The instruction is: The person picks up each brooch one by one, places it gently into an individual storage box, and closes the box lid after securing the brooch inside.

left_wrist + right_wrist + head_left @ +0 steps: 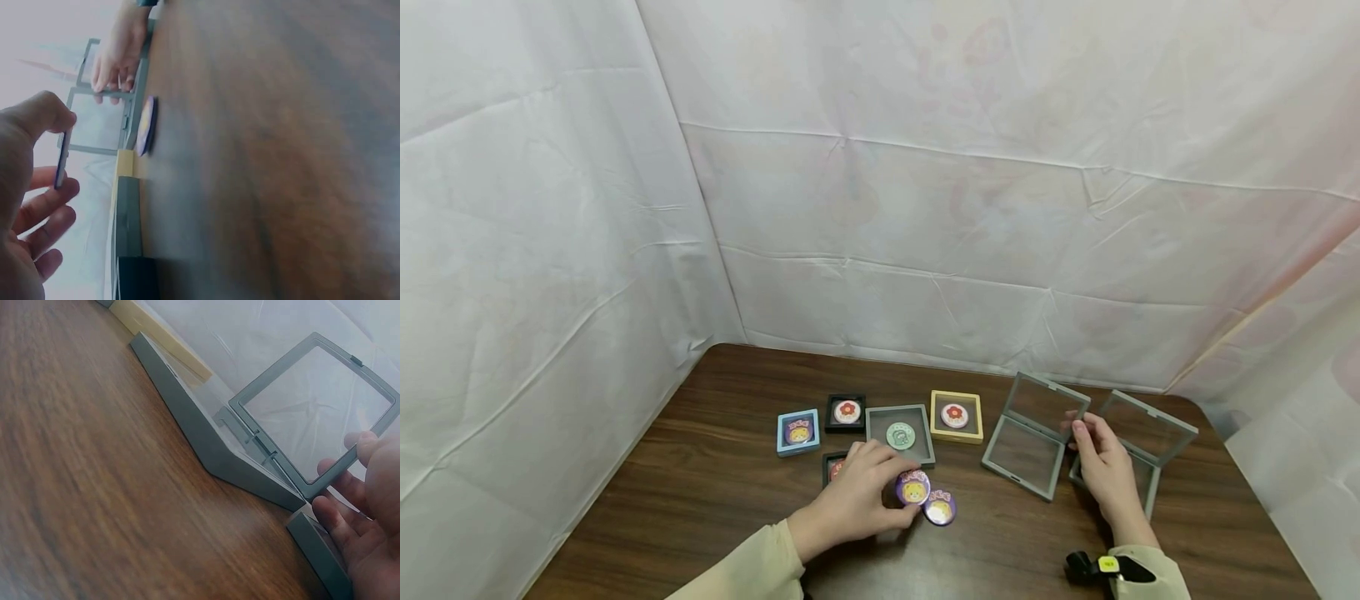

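Observation:
My left hand (859, 498) pinches a round purple badge (913, 488) with a yellow bear on it, held above the table. In the left wrist view this badge (63, 159) is seen edge-on between thumb and fingers. A second purple bear badge (940, 508) lies on the table just to its right. My right hand (1107, 471) holds the raised clear lid (319, 406) of a grey display case (1019, 457) by its right edge, thumb on one side and fingers on the other. No badge shows inside that case.
Behind my right hand stands another opened grey case (1150, 429). Left of it are a yellow case (957, 436) and a grey case (925, 454), each with a badge. Farther left sit a blue case (798, 451), a black case (846, 427) and another black case (829, 467), partly hidden.

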`<state>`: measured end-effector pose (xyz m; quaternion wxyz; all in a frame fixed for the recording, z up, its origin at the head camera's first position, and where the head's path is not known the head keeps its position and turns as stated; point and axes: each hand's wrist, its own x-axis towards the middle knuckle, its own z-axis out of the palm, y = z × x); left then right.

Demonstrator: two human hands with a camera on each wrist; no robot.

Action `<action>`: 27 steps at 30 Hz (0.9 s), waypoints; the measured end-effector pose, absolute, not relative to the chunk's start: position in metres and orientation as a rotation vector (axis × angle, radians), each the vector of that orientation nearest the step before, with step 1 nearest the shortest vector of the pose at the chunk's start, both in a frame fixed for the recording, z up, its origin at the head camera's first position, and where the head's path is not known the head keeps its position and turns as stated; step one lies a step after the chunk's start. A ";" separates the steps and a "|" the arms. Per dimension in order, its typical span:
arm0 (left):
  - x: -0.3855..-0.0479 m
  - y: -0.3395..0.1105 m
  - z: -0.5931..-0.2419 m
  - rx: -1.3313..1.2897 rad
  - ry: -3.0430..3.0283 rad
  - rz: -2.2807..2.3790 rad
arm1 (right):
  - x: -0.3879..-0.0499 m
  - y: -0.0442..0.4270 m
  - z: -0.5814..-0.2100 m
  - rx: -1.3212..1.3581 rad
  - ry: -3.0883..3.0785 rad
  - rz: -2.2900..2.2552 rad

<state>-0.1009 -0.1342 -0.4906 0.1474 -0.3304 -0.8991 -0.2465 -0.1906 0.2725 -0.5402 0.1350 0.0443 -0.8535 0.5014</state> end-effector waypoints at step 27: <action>-0.180 -0.056 -0.461 -1.076 -2.695 -0.531 | -0.189 0.273 -0.537 0.184 -2.485 1.442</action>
